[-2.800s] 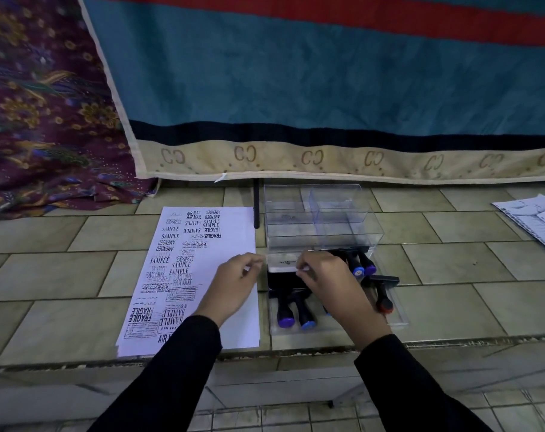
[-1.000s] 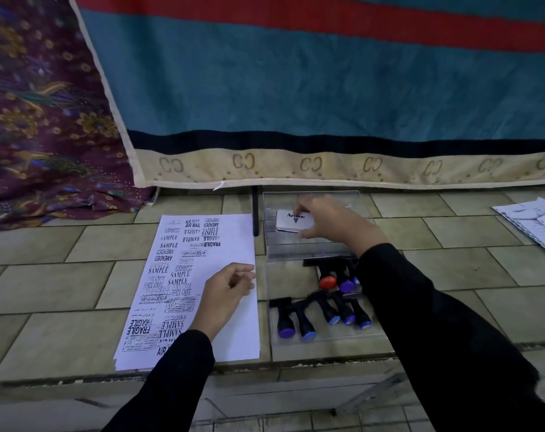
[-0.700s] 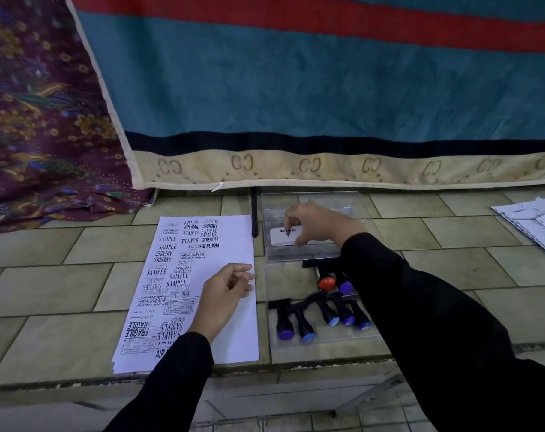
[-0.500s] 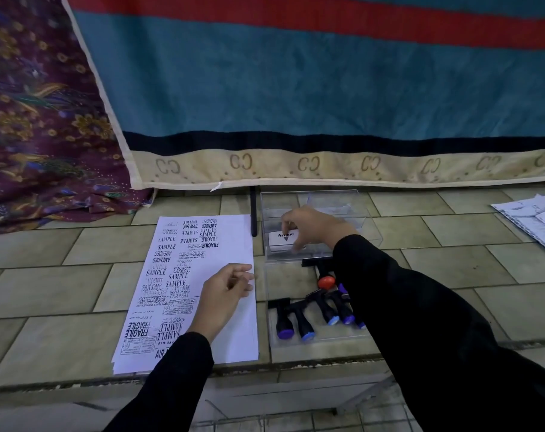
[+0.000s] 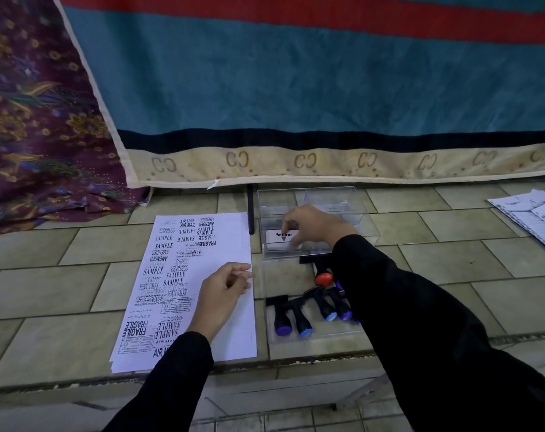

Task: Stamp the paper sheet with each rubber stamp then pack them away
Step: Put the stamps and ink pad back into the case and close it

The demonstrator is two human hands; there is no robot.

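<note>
The right hand (image 5: 308, 226) pinched the white ink pad (image 5: 277, 241) inside the clear box (image 5: 327, 194). The left hand (image 5: 222, 291), loosely curled and holding nothing, rested on the stamped paper (image 5: 184, 275). Stamps (image 5: 299, 318) lay on a clear tray (image 5: 327, 335) on the bench (image 5: 62, 291).

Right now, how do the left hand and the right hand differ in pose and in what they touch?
The left hand rests on the paper sheet; the right hand reaches into the clear box. The left hand holds nothing, fingers loosely curled; the right hand's fingers curl onto the white ink pad. The left hand lies nearer the person, the right hand farther. Both come from black sleeves.
</note>
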